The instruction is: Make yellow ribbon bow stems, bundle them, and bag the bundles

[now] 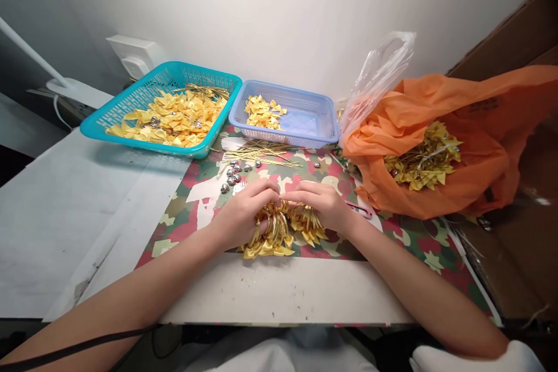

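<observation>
My left hand [248,212] is closed around a bunch of yellow ribbon bows [272,244] with looped gold twist ties. Beside it, my right hand [325,203] is closed over a second part of the gold-tied bows [308,226]. Both hands meet near the front of the camouflage-patterned sheet, fingertips close together. The fingers partly hide the ties, so I cannot tell whether the two parts are joined. Just beyond my left hand lie several small silver bells [233,174]. Loose gold twist ties [261,154] are spread behind the bells.
A teal basket [100,128] of yellow bows, bells and ties stands at the back left. Next to it is a blue basket [311,119] with more bows. An orange bag [392,104] on the right holds bundled bows. A wall [283,17] rises behind.
</observation>
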Action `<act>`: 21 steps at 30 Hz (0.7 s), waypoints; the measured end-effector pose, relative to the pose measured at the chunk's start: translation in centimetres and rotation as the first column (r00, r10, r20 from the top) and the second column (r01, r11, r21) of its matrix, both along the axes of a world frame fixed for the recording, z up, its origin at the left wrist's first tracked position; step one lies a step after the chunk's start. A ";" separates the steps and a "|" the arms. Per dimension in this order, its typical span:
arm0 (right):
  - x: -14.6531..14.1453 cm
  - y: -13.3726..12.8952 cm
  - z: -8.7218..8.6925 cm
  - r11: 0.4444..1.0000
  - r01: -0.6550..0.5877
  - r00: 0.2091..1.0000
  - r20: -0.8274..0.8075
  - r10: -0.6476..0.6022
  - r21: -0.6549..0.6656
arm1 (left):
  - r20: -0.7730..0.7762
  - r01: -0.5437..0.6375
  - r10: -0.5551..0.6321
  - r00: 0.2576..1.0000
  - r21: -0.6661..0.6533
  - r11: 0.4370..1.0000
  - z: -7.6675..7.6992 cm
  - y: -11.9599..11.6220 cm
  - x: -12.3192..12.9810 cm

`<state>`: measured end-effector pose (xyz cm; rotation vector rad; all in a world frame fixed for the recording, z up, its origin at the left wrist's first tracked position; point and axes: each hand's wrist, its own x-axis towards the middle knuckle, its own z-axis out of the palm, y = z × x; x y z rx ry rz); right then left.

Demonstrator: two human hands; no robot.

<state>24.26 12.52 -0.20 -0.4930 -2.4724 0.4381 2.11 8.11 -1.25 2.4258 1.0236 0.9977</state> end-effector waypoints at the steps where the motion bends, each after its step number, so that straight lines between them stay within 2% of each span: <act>1: 0.0 0.0 -0.1 1.000 0.003 1.000 0.012 -0.003 0.015 | 0.013 0.005 -0.005 1.000 -0.006 1.000 0.0 0.0 0.0; 6: 0.0 0.3 -0.6 0.987 -0.018 1.000 -0.009 0.020 0.163 | 0.055 0.017 -0.015 0.998 -0.037 0.999 -0.1 0.0 0.0; 11: 0.0 0.3 -0.8 0.977 0.000 1.000 -0.018 0.004 0.214 | 0.064 0.017 -0.013 0.998 -0.061 0.998 -0.2 0.0 -0.1; 14: -0.2 0.3 -0.7 0.966 0.004 0.999 0.034 -0.013 0.257 | 0.075 0.017 -0.012 0.997 -0.062 0.998 -0.2 0.1 -0.1; 18: -0.7 0.6 -0.4 0.925 -0.036 0.987 0.158 -0.026 0.377 | 0.112 -0.013 0.019 0.994 -0.060 0.998 -0.4 0.3 0.0; 21: -0.8 0.8 0.0 0.914 -0.031 0.983 0.177 -0.045 0.405 | 0.123 -0.022 0.030 0.992 -0.066 0.998 -0.5 0.3 -0.1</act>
